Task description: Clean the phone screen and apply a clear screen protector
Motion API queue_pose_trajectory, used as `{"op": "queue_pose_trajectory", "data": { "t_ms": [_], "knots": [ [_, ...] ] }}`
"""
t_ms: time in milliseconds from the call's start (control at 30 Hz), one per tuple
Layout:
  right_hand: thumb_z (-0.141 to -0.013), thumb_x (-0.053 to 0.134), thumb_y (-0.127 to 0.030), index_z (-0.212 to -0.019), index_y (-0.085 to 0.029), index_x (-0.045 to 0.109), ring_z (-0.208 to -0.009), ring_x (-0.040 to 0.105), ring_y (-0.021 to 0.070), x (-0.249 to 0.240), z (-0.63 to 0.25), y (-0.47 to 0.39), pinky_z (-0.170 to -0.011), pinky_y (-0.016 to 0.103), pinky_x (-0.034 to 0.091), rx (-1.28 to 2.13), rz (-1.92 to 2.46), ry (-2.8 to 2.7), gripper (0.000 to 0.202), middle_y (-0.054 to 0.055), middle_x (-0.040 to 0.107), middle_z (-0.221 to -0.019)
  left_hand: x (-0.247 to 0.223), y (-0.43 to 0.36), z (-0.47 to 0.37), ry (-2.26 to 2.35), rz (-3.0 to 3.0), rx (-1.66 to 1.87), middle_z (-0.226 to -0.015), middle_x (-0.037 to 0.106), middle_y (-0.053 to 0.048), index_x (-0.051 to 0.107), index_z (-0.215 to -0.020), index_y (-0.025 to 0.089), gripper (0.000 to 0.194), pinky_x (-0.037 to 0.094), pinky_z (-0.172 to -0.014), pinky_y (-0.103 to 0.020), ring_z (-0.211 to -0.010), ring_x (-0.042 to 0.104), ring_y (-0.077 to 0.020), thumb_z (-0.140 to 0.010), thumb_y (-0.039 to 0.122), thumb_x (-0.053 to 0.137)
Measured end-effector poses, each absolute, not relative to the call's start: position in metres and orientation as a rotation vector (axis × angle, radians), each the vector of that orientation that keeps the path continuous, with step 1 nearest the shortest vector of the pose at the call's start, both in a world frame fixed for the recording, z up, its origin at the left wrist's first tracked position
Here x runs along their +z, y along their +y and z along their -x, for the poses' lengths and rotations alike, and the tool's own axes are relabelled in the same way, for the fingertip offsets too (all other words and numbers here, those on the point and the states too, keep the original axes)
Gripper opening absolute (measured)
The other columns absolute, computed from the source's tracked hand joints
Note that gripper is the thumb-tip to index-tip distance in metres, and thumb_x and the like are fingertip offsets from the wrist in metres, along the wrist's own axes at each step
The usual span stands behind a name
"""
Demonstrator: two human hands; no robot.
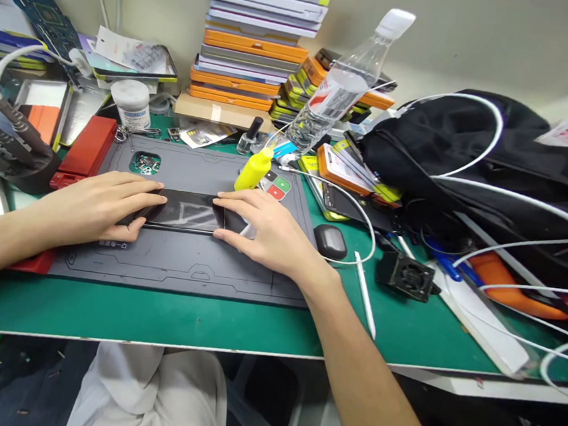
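A dark, glossy phone [191,212] lies sideways on the grey work mat [192,278], its screen reflecting light. My left hand [109,204] grips its left end, fingers along the far edge and thumb at the near edge. Around the right end, my right hand [267,228] holds it the same way, thumb below and fingers above. Both ends of the phone are partly hidden under the hands. Just beyond my right hand stands a yellow squeeze bottle [254,170], tilted, with a thin tip.
Stacked orange and grey boxes [251,56] rise at the back, beside a leaning plastic water bottle [333,87]. Left are a red tool [86,150] and a white tub [131,104]. Rightward lie a white stylus [365,298], a black earbud case [330,241], a small fan [406,275] and looping white cables.
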State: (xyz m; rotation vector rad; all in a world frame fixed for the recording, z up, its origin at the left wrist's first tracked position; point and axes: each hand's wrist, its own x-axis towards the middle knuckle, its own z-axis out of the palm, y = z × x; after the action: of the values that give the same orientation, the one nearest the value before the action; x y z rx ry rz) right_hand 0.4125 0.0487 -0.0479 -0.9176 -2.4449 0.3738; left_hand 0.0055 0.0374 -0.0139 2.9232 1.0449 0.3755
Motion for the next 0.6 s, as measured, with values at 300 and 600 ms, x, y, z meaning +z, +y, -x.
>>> {"op": "queue_pose_trajectory", "data": {
  "t_ms": [300, 600],
  "knots": [
    [-0.131, 0.072, -0.056, -0.162, -0.028, 0.088, -0.153, 0.084, 0.0415, -0.046, -0.41, 0.048, -0.137, 0.066, 0.068, 0.452, 0.94, -2.388, 0.045, 0.016, 0.09, -0.166, -0.007, 0.04, -0.008, 1.087, -2.737, 0.397, -0.175, 0.087, -0.011, 0.089, -0.162, 0.029, 0.054, 0.063, -0.149, -0.062, -0.16, 0.085, -0.0395, -0.126, 0.049, 0.055],
    [-0.135, 0.061, -0.06, -0.154, -0.032, 0.091, -0.15, 0.087, 0.0385, -0.046, -0.404, 0.045, -0.135, 0.059, 0.07, 0.472, 1.049, -2.286, 0.045, 0.011, 0.095, -0.158, -0.006, 0.047, -0.009, 1.223, -2.524, 0.357, -0.164, 0.091, -0.012, 0.088, -0.16, 0.035, 0.071, 0.069, -0.139, -0.06, -0.15, 0.087, -0.0419, -0.128, 0.083, 0.046]
  ]
}}
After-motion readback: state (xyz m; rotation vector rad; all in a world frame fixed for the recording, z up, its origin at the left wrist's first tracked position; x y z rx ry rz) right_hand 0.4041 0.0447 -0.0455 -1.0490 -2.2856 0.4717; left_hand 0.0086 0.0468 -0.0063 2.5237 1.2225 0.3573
